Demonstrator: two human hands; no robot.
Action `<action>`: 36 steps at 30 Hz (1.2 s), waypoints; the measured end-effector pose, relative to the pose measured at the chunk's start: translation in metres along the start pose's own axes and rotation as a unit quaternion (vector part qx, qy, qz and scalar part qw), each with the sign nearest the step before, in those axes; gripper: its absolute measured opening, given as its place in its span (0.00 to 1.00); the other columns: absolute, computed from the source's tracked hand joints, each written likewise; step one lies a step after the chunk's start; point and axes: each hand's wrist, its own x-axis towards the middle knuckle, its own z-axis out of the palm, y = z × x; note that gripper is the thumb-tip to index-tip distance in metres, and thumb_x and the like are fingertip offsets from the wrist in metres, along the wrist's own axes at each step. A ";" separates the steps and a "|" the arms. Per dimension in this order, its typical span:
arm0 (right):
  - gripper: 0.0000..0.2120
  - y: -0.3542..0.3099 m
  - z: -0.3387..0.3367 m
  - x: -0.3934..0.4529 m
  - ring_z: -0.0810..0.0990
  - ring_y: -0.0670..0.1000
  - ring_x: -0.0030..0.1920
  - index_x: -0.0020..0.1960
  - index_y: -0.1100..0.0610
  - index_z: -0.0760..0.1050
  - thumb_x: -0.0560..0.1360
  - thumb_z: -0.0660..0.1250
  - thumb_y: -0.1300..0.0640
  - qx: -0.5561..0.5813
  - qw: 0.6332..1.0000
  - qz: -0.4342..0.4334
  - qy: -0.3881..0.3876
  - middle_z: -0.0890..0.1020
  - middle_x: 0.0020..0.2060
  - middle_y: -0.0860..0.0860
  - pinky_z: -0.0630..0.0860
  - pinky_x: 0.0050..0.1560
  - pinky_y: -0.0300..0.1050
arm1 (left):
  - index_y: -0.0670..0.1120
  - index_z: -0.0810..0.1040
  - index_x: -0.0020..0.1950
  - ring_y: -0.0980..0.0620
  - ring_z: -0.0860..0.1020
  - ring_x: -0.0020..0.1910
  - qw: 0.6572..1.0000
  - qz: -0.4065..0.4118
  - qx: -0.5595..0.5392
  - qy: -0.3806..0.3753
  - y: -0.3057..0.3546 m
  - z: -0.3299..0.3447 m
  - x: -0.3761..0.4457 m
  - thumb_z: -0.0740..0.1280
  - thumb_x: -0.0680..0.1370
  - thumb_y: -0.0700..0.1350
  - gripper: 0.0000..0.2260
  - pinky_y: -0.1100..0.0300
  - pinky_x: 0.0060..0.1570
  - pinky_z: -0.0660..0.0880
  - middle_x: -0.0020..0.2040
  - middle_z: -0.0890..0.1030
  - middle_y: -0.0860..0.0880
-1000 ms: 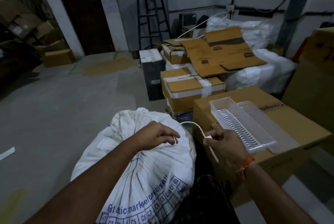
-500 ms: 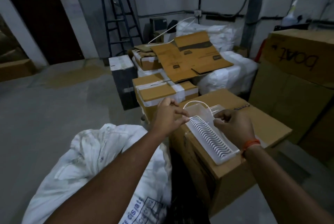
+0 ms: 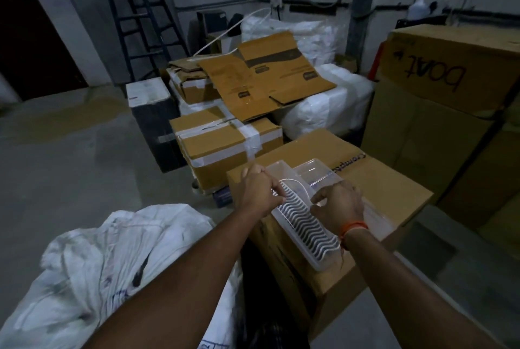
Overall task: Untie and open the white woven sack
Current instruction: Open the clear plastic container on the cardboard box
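Observation:
The white woven sack (image 3: 112,258) lies crumpled on the floor at lower left, its mouth loose with no tie around it. A thin white plastic tie strip (image 3: 295,183) arches between both hands above a clear plastic tray (image 3: 306,224). My left hand (image 3: 257,192) pinches one end of the strip. Gripping the other end is my right hand (image 3: 337,208), which has an orange thread at the wrist. Both hands are well away from the sack, over the cardboard box (image 3: 394,193) at right.
Taped cardboard boxes (image 3: 222,146) and white wrapped bundles (image 3: 323,112) are stacked ahead. A tall box marked "boat" (image 3: 450,72) stands at right. A dark ladder (image 3: 140,19) leans by the back wall. Bare concrete floor (image 3: 70,165) lies to the left.
Both hands lifted the tie strip off the sack's neck and carried it right, over the tray on the box. The sack's mouth has slumped loose, and the view turned right.

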 end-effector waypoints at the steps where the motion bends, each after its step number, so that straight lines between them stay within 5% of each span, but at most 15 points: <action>1: 0.08 -0.002 0.001 -0.001 0.69 0.58 0.63 0.50 0.45 0.85 0.71 0.75 0.48 -0.022 1.000 0.005 -0.002 0.76 0.62 0.54 0.73 0.63 0.54 | 0.57 0.89 0.42 0.50 0.68 0.65 1.000 -0.002 0.004 -0.002 0.000 0.002 0.001 0.81 0.70 0.53 0.04 0.60 0.56 0.67 0.53 0.69 0.56; 6: 0.07 -0.002 0.006 -0.003 0.67 0.58 0.61 0.50 0.43 0.85 0.74 0.71 0.47 -0.084 0.996 -0.027 0.018 0.72 0.60 0.54 0.74 0.62 0.55 | 0.58 0.89 0.43 0.49 0.70 0.66 1.000 -0.013 -0.009 0.008 -0.002 0.009 0.004 0.81 0.71 0.54 0.04 0.60 0.56 0.67 0.53 0.69 0.56; 11: 0.09 0.016 0.008 -0.007 0.69 0.53 0.59 0.53 0.43 0.83 0.74 0.73 0.45 0.009 0.997 -0.046 0.063 0.73 0.57 0.50 0.73 0.59 0.48 | 0.58 0.88 0.47 0.48 0.72 0.67 0.998 -0.022 -0.048 0.029 -0.005 0.010 0.005 0.79 0.73 0.52 0.04 0.58 0.60 0.70 0.55 0.69 0.56; 17: 0.04 0.056 -0.001 -0.014 0.73 0.56 0.59 0.49 0.45 0.84 0.74 0.74 0.52 0.065 0.991 0.039 0.108 0.78 0.56 0.52 0.70 0.58 0.49 | 0.58 0.88 0.48 0.47 0.74 0.66 0.997 -0.044 -0.034 0.050 -0.012 0.002 0.007 0.76 0.76 0.50 0.03 0.60 0.57 0.66 0.59 0.76 0.51; 21: 0.05 0.074 0.001 -0.020 0.73 0.54 0.59 0.47 0.44 0.83 0.73 0.75 0.52 0.076 0.989 0.074 0.106 0.78 0.55 0.51 0.69 0.56 0.47 | 0.59 0.88 0.46 0.45 0.74 0.66 0.996 -0.069 -0.002 0.047 -0.010 -0.005 0.009 0.76 0.76 0.52 0.01 0.52 0.62 0.76 0.61 0.78 0.51; 26: 0.07 0.078 0.004 -0.024 0.74 0.55 0.58 0.44 0.40 0.81 0.71 0.76 0.52 0.103 0.986 0.086 0.097 0.76 0.54 0.50 0.77 0.59 0.57 | 0.59 0.88 0.46 0.45 0.73 0.67 0.997 -0.073 0.030 0.022 0.000 -0.008 0.015 0.79 0.74 0.54 0.03 0.48 0.61 0.79 0.63 0.79 0.52; 29: 0.06 0.085 0.005 -0.024 0.72 0.54 0.59 0.46 0.42 0.82 0.72 0.75 0.52 0.105 0.987 0.085 0.092 0.77 0.54 0.50 0.75 0.58 0.52 | 0.59 0.88 0.46 0.46 0.74 0.68 0.996 -0.063 0.060 0.004 0.002 -0.007 0.019 0.79 0.74 0.54 0.03 0.53 0.53 0.76 0.61 0.82 0.53; 32: 0.05 0.092 0.004 -0.025 0.71 0.54 0.61 0.48 0.44 0.82 0.73 0.74 0.52 0.113 0.985 0.091 0.091 0.78 0.56 0.51 0.69 0.56 0.47 | 0.60 0.88 0.45 0.47 0.74 0.68 0.993 -0.060 0.099 -0.017 -0.001 -0.003 0.025 0.78 0.74 0.54 0.02 0.52 0.56 0.77 0.57 0.86 0.53; 36: 0.06 0.102 0.005 -0.027 0.69 0.57 0.65 0.50 0.45 0.83 0.74 0.74 0.52 0.109 0.980 0.135 0.096 0.76 0.60 0.53 0.69 0.62 0.54 | 0.60 0.88 0.47 0.48 0.75 0.66 0.989 -0.054 0.138 -0.029 0.000 0.003 0.031 0.79 0.73 0.56 0.04 0.50 0.59 0.78 0.54 0.87 0.54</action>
